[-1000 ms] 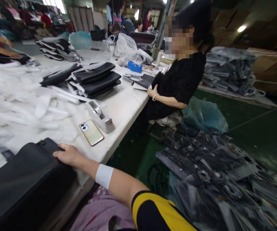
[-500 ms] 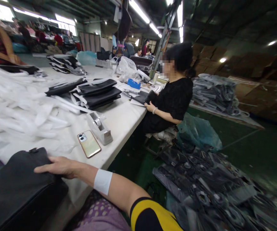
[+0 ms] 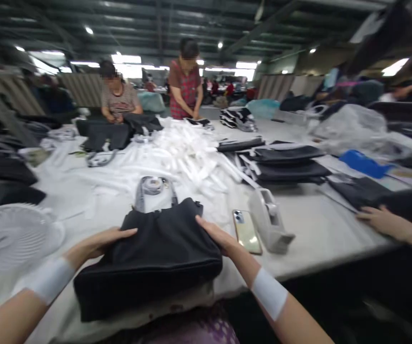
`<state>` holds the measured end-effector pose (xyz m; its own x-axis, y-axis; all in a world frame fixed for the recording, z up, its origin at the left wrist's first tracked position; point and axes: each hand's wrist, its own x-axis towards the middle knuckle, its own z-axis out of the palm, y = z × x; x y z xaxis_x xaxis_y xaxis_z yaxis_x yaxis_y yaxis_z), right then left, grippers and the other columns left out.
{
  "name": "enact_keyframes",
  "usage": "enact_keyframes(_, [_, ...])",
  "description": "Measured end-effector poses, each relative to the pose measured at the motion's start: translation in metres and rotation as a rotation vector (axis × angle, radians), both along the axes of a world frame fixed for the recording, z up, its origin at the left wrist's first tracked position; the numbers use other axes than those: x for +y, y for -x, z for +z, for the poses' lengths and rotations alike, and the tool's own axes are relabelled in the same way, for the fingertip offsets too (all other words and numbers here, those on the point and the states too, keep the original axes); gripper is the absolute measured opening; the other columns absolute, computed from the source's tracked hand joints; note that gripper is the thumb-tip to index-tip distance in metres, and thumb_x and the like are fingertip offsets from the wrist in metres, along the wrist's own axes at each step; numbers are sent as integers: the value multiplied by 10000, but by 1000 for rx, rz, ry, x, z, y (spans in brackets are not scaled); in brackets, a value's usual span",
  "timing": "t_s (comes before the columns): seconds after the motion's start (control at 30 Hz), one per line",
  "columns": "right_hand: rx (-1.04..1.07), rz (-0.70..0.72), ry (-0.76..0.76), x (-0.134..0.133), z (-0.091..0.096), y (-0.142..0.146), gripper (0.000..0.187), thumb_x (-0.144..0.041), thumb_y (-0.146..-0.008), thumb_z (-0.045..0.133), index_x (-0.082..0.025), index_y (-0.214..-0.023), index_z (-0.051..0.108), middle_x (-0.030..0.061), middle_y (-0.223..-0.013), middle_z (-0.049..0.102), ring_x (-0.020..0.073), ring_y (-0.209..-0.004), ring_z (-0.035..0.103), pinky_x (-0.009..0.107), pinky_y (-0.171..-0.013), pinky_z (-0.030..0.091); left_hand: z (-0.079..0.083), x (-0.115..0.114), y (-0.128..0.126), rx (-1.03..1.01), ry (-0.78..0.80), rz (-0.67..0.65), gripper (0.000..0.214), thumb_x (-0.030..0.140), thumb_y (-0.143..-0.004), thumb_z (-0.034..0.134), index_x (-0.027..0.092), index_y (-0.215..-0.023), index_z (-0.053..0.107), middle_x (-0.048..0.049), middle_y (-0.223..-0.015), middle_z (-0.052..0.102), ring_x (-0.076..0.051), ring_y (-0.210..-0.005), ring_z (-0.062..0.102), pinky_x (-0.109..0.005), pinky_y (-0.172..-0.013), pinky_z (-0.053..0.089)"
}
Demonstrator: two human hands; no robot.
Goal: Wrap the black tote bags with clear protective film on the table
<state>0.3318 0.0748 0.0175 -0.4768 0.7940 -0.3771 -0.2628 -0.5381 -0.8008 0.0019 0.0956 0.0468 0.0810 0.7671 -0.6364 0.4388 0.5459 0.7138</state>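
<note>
A black handbag (image 3: 163,243) lies at the table's front edge, its base towards me and its handle (image 3: 140,196) stretched out beyond it. My left hand (image 3: 101,241) grips the bag's left side, thumb on top and the other fingers hidden. On the opposite side my right hand (image 3: 215,234) holds it the same way, its fingers out of sight beneath the bag. Right of that hand lie a gold phone (image 3: 248,232) and a tape dispenser (image 3: 270,222).
White padding strips (image 3: 187,148) are heaped at mid-table. Stacked black bags (image 3: 284,165) lie right of them, and a white fan (image 3: 15,239) stands left. A co-worker's hand (image 3: 388,222) rests on black material at right. Two people work across the table.
The view has swung left from the seated co-worker to the table before me. Both my hands now show on the black bag; earlier only my right hand was visible on it.
</note>
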Motion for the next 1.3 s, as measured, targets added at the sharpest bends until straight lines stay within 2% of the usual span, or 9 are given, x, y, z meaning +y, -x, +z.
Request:
enact_keyframes(0.13, [-272,35,49,36,6,7,484,-519,-783,686,-121,-1057,655,147,-1038,710,259,-947,683,408,-881,565,-5,7,17,-111,67,102,550,399,-468,891,105,-886,687,-99,-839,741,-306,-833,692,-356,-730,558])
enact_keyframes(0.2, [-425,20,20,53,7,10,407,-450,-763,699,-110,-983,662,154,-949,721,266,-873,693,393,-791,586,-12,11,15,-110,20,168,541,354,-413,890,105,-845,678,-114,-794,736,-316,-784,692,-363,-679,558])
enact_keyframes(0.4, [-689,-41,-211,75,-2,24,413,-300,-673,710,-144,-1052,654,99,-962,718,274,-933,660,361,-813,534,-24,-9,29,-160,-141,265,489,392,-524,808,111,-903,679,-106,-845,736,-290,-784,691,-338,-662,553])
enact_keyframes(0.57, [-743,135,-408,61,-12,46,586,-315,-619,754,-201,-1180,628,73,-1109,689,309,-1084,594,408,-978,429,-34,-21,32,-116,-205,279,498,448,-584,745,116,-949,680,-102,-897,736,-286,-830,690,-331,-690,549])
enact_keyframes(0.77, [-585,188,-365,60,-11,43,549,-548,-796,612,-173,-1196,633,83,-1161,675,284,-1105,600,417,-1000,445,0,11,45,145,-438,186,680,494,-620,724,76,-1148,624,-179,-1050,690,-367,-986,638,-403,-803,511])
enact_keyframes(0.87, [-307,133,-256,56,-10,42,608,-627,-849,520,-160,-1229,612,90,-1191,661,262,-1153,581,414,-1047,424,20,50,23,171,-616,71,716,480,-704,673,182,-1334,509,-130,-1340,555,-323,-1137,564,-376,-940,449])
enact_keyframes(0.93, [-77,95,-159,53,-12,41,642,-672,-855,473,-164,-1221,614,94,-1168,670,257,-1171,574,414,-1078,397,20,73,-9,123,-631,-60,609,475,-743,646,218,-1289,557,-89,-1359,548,-270,-1029,616,-336,-896,468])
enact_keyframes(1.13, [76,-30,-177,45,-45,31,718,-775,-749,510,-182,-1130,650,96,-1132,685,296,-1233,530,430,-1058,422,-23,105,-99,-1,-443,-315,555,572,-776,597,153,-1139,615,-113,-1059,677,-175,-589,626,-274,-527,451])
enact_keyframes(1.3, [-129,-138,-283,46,-68,27,807,-865,-665,513,-214,-1119,659,70,-1240,639,280,-1305,457,413,-1116,348,-48,108,-108,-18,-396,-304,646,682,-740,594,172,-1132,539,-79,-965,656,-138,-570,573,-243,-489,401])
